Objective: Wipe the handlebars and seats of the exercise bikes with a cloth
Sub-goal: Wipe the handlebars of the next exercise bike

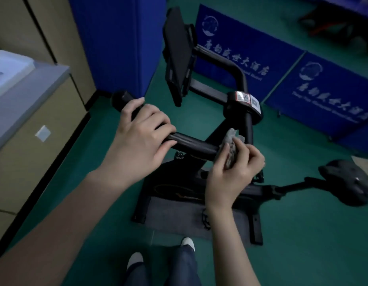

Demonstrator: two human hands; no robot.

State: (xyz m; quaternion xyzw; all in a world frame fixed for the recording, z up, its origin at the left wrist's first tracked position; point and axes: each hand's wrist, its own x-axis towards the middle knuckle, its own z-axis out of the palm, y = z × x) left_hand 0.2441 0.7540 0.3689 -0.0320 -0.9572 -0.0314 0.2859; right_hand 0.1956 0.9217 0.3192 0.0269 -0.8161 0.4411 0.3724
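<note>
A black exercise bike stands on a grey mat. Its near handlebar (pixel 194 144) runs from a rounded end at the left toward the stem. My left hand (pixel 141 137) grips that bar near its left end, fingers curled over the top. My right hand (pixel 232 168) holds a crumpled grey cloth (pixel 231 141) wrapped against the bar's right part, close to the stem. The far handlebar (pixel 226 65) curves behind a black tablet holder (pixel 179 56). The black seat (pixel 350 182) sits at the right, apart from both hands.
Blue barrier panels (pixel 327 93) with white lettering stand behind the bike, and a tall blue panel (pixel 117 44) rises at the back left. A beige cabinet (pixel 34 141) with a grey top lines the left. The floor (pixel 303 244) is green. My feet (pixel 135 259) stand in front of the mat.
</note>
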